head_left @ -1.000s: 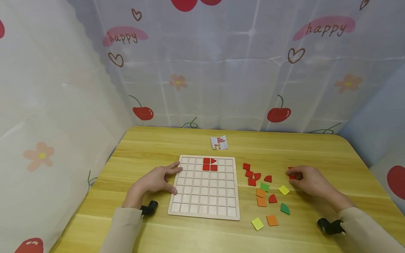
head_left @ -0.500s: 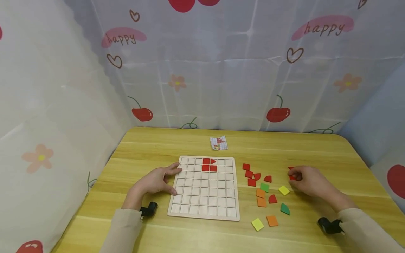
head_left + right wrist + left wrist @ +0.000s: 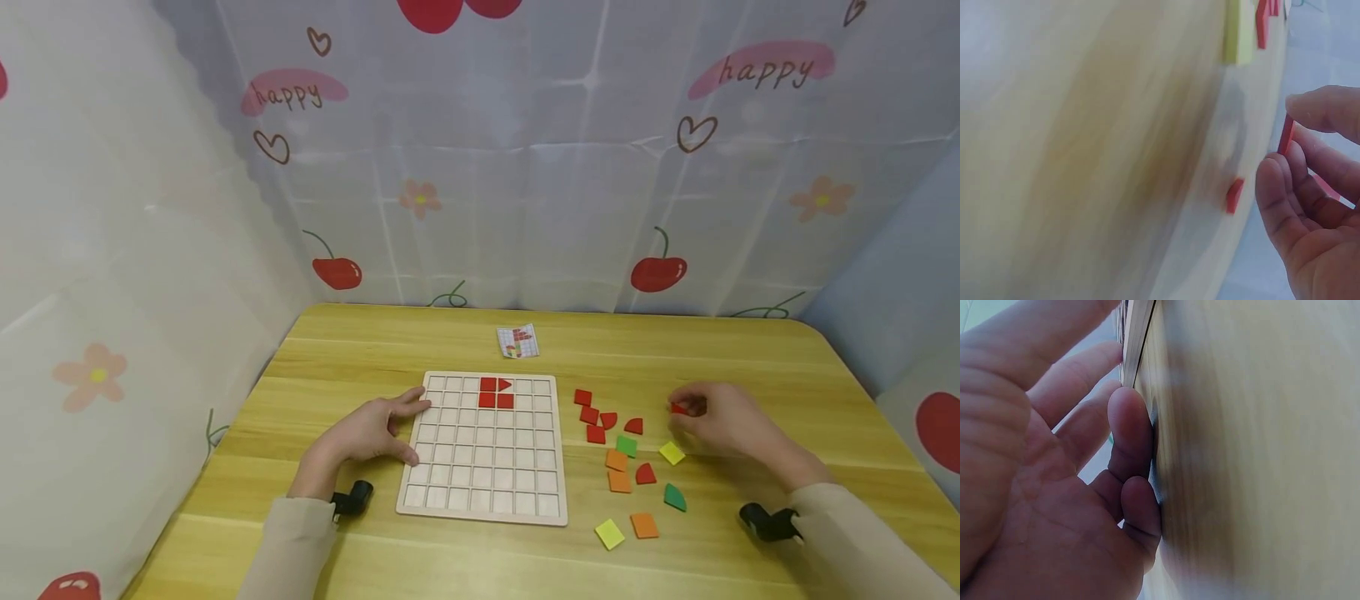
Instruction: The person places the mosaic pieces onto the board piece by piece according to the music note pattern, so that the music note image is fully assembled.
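Note:
My right hand [image 3: 723, 421] pinches a small red tile [image 3: 1285, 134] between thumb and fingertips, over the table to the right of the loose pieces. Its exact shape is hard to see, as the fingers cover much of it. In the right wrist view another red piece [image 3: 1235, 195] lies on the tabletop below. My left hand [image 3: 371, 429] rests at the left edge of the wooden grid board [image 3: 558, 467], thumb and fingers spread along its rim. Red squares [image 3: 487, 400] and a red triangle [image 3: 505, 385] sit in the board's upper cells.
Between board and right hand lie loose tiles: red squares [image 3: 582, 397], red quarter rounds [image 3: 646, 474], orange squares [image 3: 644, 526], yellow squares [image 3: 610, 534], a light green square [image 3: 626, 447] and a dark green quarter round [image 3: 675, 497]. A printed pattern card [image 3: 517, 342] lies behind the board.
My right hand has lifted a red tile off the table and shifted slightly left with it. The left hand and the pieces on the board stay as they were.

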Tool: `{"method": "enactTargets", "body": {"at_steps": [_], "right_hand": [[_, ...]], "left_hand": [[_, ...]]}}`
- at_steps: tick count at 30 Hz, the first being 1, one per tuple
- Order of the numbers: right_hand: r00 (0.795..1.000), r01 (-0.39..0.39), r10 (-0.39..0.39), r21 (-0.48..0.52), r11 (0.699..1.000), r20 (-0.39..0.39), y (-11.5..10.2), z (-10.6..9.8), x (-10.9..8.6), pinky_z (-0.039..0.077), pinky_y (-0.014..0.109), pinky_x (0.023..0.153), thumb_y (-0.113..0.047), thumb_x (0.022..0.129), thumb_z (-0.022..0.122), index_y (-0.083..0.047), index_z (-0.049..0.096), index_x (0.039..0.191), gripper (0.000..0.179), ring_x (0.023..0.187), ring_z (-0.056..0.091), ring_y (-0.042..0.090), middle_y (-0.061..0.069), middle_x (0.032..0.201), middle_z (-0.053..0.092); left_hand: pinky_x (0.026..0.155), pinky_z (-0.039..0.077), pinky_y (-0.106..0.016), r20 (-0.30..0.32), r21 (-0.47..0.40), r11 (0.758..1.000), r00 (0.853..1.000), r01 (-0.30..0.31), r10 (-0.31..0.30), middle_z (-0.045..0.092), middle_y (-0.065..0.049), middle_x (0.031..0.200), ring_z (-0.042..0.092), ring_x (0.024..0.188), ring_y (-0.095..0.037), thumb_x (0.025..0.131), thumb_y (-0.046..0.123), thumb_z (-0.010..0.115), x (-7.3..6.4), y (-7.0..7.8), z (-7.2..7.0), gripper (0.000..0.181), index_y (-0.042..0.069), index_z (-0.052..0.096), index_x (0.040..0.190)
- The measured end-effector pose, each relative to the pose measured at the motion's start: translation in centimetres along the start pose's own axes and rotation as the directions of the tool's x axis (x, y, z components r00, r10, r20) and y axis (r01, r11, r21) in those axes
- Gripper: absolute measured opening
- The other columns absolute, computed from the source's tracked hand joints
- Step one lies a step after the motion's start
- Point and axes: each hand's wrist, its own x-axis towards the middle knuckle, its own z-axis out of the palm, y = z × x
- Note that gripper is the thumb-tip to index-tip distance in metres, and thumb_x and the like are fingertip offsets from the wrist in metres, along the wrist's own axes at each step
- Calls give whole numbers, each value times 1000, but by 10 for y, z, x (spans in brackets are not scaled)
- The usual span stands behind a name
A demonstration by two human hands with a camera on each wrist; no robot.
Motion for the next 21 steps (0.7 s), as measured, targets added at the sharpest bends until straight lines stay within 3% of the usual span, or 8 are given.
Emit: {"method": "enactTargets", "body": {"at_steps": [13,21], "right_hand": [[1000,12,-14,55,998,21,-40,9,25,52,32,75,-20,91,77,-3,75,113,27,84,62,16,3,94,72],[997,78,-79,70,994,25,-61,16,40,54,35,77,-17,90,77,-2,75,112,26,84,63,16,3,94,72]], "left_hand": [[66,38,-24,3,3,1000,1000,0,0,29,-1,170,38,62,-12,73,29,93,-2,0,2,92,20,49,154],[67,39,-24,-4,10,1000,1000,-3,3,29,1,170,39,64,-12,73,30,93,0,-3,1,92,22,50,154]]}}
